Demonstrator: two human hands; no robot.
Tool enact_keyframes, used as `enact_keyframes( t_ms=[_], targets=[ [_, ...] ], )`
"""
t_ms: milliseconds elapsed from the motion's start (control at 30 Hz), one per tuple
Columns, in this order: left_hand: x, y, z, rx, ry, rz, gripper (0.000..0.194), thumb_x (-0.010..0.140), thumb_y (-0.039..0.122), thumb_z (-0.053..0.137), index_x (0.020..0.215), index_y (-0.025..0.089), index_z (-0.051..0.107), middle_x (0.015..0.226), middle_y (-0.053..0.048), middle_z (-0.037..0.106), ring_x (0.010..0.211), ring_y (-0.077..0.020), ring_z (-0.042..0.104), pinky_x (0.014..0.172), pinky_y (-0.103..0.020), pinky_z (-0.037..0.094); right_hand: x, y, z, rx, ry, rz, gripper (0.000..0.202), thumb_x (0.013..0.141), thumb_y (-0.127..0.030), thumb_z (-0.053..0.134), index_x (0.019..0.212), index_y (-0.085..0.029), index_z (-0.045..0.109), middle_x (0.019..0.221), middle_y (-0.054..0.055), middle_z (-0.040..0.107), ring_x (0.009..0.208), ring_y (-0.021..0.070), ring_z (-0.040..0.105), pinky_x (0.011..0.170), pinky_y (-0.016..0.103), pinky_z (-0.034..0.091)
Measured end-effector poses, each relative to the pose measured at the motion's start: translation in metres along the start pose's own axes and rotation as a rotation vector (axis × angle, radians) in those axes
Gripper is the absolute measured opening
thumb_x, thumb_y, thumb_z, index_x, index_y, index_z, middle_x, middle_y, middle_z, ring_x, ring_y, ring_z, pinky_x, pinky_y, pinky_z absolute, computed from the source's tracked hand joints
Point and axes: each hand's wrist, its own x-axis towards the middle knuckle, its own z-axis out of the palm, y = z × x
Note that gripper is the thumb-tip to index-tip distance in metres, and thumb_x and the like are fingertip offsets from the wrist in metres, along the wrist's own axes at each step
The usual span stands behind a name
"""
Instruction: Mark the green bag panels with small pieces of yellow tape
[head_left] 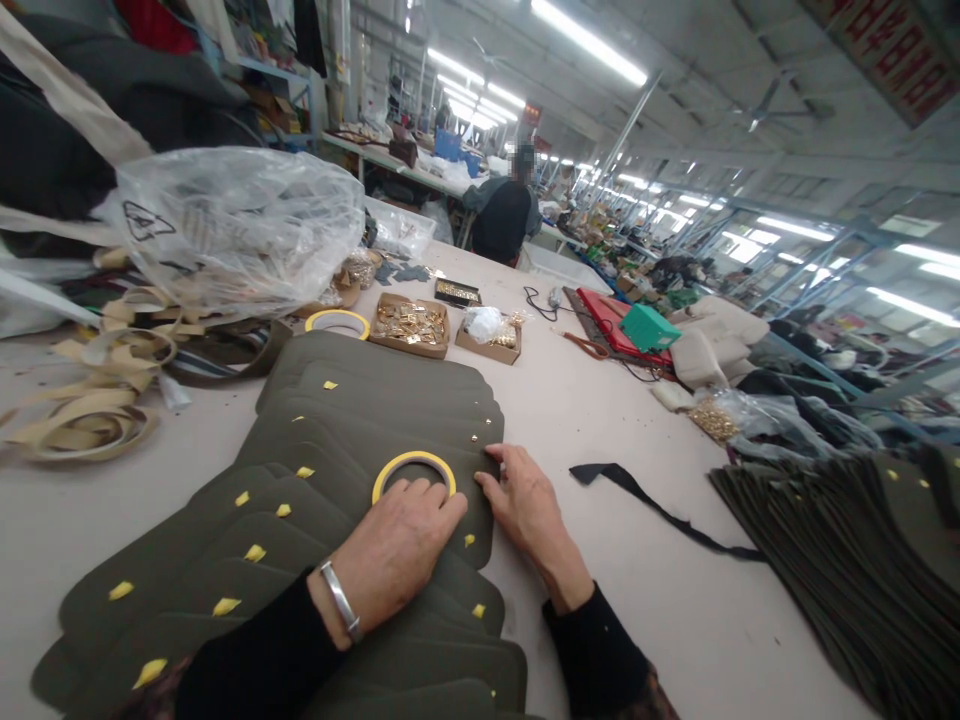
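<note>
Overlapping dark olive fabric panels (360, 400) lie fanned out in front of me, dotted with small yellow tape pieces (255, 553). My left hand (401, 530), with a silver bangle at the wrist, has its fingers curled over the near rim of a yellow tape roll (414, 458) on the panels. At the right edge of the top panel is my right hand (525, 500), thumb and forefinger apart, with nothing visible between them. Small shiny metal studs (474, 438) show on the panel just beyond its fingertips. Part of the tape roll is hidden under my left hand.
Behind the panels are another tape roll (337, 322) and boxes of gold-coloured hardware (409, 325). A plastic bag (240, 225) and tan strapping (97, 400) lie left. A black strip (660, 510) leads towards stacked dark panels (825, 560) at right. A person (504, 215) sits farther back.
</note>
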Motion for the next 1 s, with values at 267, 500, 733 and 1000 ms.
enact_keyframes(
  t_ms=[267,500,733,1000],
  targets=[
    [0.004,-0.012,-0.010,-0.178,0.048,0.039,0.019,0.094,0.014,0.035,0.092,0.019,0.053,0.086,-0.003,0.058,0.078,-0.0170,0.056,0.071,-0.029,0.046,-0.002,-0.002,-0.017,0.409,-0.203,0.124,0.018,0.081,-0.022,0.059,0.094,-0.018,0.072,0.074,0.000,0.068,0.067,0.0142,0.060,0.064,0.025,0.047],
    [-0.001,-0.024,-0.002,-0.289,0.261,0.085,0.021,0.097,0.023,0.038,0.108,0.023,0.056,0.098,-0.003,0.068,0.088,-0.0151,0.065,0.079,-0.026,0.053,-0.012,-0.014,-0.037,0.330,-0.398,-0.010,0.018,0.080,-0.015,0.057,0.078,-0.021,0.073,0.067,-0.003,0.069,0.058,0.0118,0.058,0.055,0.021,0.043],
    [-0.001,-0.022,0.003,-0.293,0.407,0.136,0.042,0.097,0.024,0.040,0.139,0.020,0.034,0.127,-0.007,0.063,0.111,-0.0147,0.062,0.096,-0.025,0.050,-0.010,-0.033,-0.037,0.407,-0.055,-0.259,0.018,0.084,-0.015,0.057,0.098,-0.019,0.067,0.085,0.004,0.069,0.072,0.0140,0.062,0.070,0.026,0.050],
    [-0.002,-0.017,0.002,-0.302,0.332,0.085,0.025,0.097,0.021,0.037,0.121,0.020,0.045,0.111,-0.005,0.066,0.098,-0.0163,0.065,0.083,-0.027,0.052,-0.016,-0.037,-0.016,0.229,0.112,-0.418,0.016,0.084,-0.010,0.049,0.082,-0.018,0.062,0.068,0.002,0.062,0.062,0.0131,0.056,0.060,0.025,0.045]
  ],
)
